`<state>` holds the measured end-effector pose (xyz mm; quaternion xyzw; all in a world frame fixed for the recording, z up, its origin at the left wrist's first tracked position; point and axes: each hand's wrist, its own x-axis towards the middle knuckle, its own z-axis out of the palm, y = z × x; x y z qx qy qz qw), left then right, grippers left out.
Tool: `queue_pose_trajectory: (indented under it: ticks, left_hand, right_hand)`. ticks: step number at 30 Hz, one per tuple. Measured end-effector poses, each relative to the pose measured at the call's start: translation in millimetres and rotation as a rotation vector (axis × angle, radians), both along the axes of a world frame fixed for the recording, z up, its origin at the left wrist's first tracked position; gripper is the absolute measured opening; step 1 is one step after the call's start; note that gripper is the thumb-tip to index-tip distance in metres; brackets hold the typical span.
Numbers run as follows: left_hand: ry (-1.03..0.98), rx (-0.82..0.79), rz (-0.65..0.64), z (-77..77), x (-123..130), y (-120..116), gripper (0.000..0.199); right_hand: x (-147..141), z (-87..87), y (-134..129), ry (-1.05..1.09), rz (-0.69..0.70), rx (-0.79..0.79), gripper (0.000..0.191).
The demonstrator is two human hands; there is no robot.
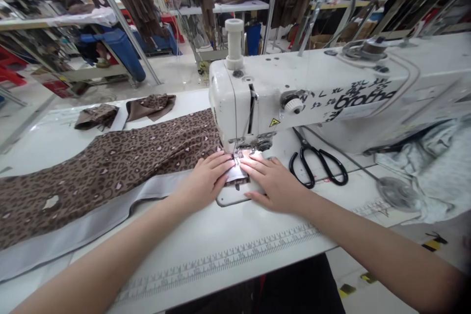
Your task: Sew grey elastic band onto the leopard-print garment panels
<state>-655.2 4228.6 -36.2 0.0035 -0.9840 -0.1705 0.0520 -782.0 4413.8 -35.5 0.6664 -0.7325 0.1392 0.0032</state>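
Under the lit needle area of a white sewing machine point(257, 98) lies the end of a brown leopard-print fabric piece point(121, 157) with a grey band point(147, 190) along its near edge. My left hand point(208, 179) rests flat on the fabric just left of the presser foot point(238, 156), fingers stretched out. On the other side, my right hand point(274, 181) lies with fingers extended, their tips touching the fabric beside the foot and the thumb apart. Black-handled scissors point(319, 161) lie on the table to the right of my right hand.
Two small folded leopard-print pieces point(150, 106) lie at the table's back left. A printed ruler point(221, 260) runs along the front edge. Pale patterned cloth point(437, 171) is heaped at the right, near a round clear disc point(397, 192). Other workstations and hanging garments stand behind.
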Motion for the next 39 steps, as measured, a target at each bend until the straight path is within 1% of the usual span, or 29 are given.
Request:
queue_pose_trajectory:
  ticks: [6, 9, 11, 14, 16, 20, 24, 27, 28, 29, 31, 33, 34, 36, 37, 39]
  left_hand:
    - [-0.022, -0.016, -0.019, 0.6, -0.5, -1.1, 0.037]
    - [0.014, -0.028, -0.029, 0.7, 1.4, -1.6, 0.036]
    - [0.043, -0.031, -0.071, 0.9, 4.1, -1.8, 0.035]
    - [0.026, -0.017, -0.174, 2.6, 9.0, -1.8, 0.034]
    - [0.012, -0.005, -0.2, 4.3, 11.2, -2.0, 0.035]
    - [0.007, 0.017, -0.204, 7.2, 10.3, -3.7, 0.034]
    - [0.018, 0.018, -0.178, 7.8, 1.4, -9.8, 0.035]
    - [0.041, 0.03, -0.149, 8.2, -7.1, -18.1, 0.035]
    - [0.046, 0.038, -0.147, 8.6, -9.2, -21.0, 0.035]
    - [0.049, 0.046, -0.149, 9.0, -10.7, -23.5, 0.035]
    - [0.056, 0.07, -0.157, 9.6, -12.4, -27.2, 0.034]
    - [0.061, 0.107, -0.137, 9.4, -14.7, -29.1, 0.033]
    - [0.059, 0.122, -0.104, 9.1, -17.1, -29.7, 0.032]
    - [0.037, 0.134, -0.021, 8.6, -26.3, -31.6, 0.031]
    - [0.021, 0.129, 0.012, 8.8, -33.0, -33.1, 0.03]
    - [-0.029, 0.125, 0.014, 11.2, -49.4, -37.6, 0.023]
  right_hand:
    - [-1.1, 0.4, -0.6, -0.011, 0.004, -0.002, 0.057]
    - [-0.6, 0.7, 1.5, -0.004, 0.005, -0.004, 0.057]
    - [2.0, 1.0, 5.5, 0.003, 0.029, -0.007, 0.058]
    - [7.4, 1.3, 13.7, 0.006, 0.1, -0.022, 0.059]
    - [9.6, 1.2, 18.2, 0.002, 0.124, -0.037, 0.058]
    - [9.4, -0.1, 18.9, -0.012, 0.118, -0.044, 0.056]
    - [8.0, -1.2, 11.7, -0.014, 0.083, -0.035, 0.057]
    - [5.3, 1.7, 14.2, -0.008, 0.055, -0.056, 0.046]
    - [3.1, 3.6, 19.4, -0.005, 0.025, -0.076, 0.04]
    - [-0.3, 5.7, 27.3, -0.003, -0.033, -0.101, 0.034]
    - [-10.8, 9.2, 50.2, 0.014, -0.229, -0.142, 0.026]
    - [-26.1, 8.9, 77.3, 0.08, -0.47, -0.137, 0.028]
    - [-34.8, 7.0, 89.8, 0.127, -0.557, -0.103, 0.032]
    - [-52.5, 1.1, 108.3, 0.193, -0.631, -0.001, 0.035]
    - [-60.6, -1.7, 113.3, 0.186, -0.641, 0.051, 0.032]
    - [-74.5, -4.2, 116.1, 0.086, -0.663, 0.151, 0.022]
